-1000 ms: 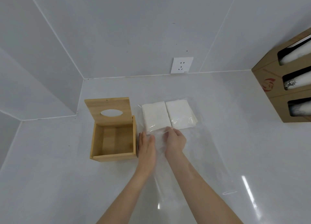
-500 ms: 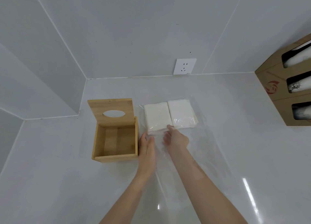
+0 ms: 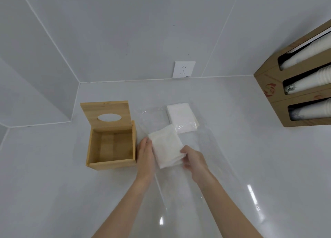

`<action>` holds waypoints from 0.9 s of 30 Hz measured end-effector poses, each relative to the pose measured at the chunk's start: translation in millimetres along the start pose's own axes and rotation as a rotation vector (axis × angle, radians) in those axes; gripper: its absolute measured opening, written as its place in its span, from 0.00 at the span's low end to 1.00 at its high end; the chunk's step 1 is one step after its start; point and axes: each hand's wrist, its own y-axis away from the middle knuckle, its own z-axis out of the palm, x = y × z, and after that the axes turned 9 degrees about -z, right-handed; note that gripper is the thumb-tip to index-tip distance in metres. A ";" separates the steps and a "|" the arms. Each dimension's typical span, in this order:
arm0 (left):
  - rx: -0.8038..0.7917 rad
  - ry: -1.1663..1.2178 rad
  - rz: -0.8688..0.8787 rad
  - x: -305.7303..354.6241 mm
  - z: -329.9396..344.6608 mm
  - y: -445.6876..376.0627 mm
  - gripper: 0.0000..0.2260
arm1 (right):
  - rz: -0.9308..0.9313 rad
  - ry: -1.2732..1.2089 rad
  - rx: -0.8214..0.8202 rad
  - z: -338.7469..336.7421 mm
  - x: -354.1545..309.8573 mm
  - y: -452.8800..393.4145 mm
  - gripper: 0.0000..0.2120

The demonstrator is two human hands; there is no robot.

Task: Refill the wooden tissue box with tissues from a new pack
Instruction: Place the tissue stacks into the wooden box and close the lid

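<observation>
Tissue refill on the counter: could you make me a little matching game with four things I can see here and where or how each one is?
Things:
1. wooden tissue box
2. near tissue stack
3. far tissue stack
4. wall socket

States:
A. lying inside the clear wrapper
B. between both hands
C. lid up, nothing inside
D. on the wall above the counter

Pairs: 1-C, 2-B, 3-A, 4-D

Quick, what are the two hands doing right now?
Left hand: open, flat fingers against the left edge of the tissue stack.
Right hand: holding the tissue stack at its right corner.
</observation>
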 end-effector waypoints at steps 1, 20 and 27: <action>-0.002 -0.012 -0.010 -0.5 -0.1 -0.1 0.15 | -0.030 0.028 0.012 -3.1 1.5 1.7 0.06; -0.094 -0.065 -0.157 -32.0 -30.6 61.1 0.14 | -0.329 0.188 -0.015 5.3 16.3 8.8 0.13; -0.136 -0.024 -0.185 -26.8 -26.9 73.3 0.12 | -0.160 -0.071 -0.118 -13.1 18.7 19.7 0.09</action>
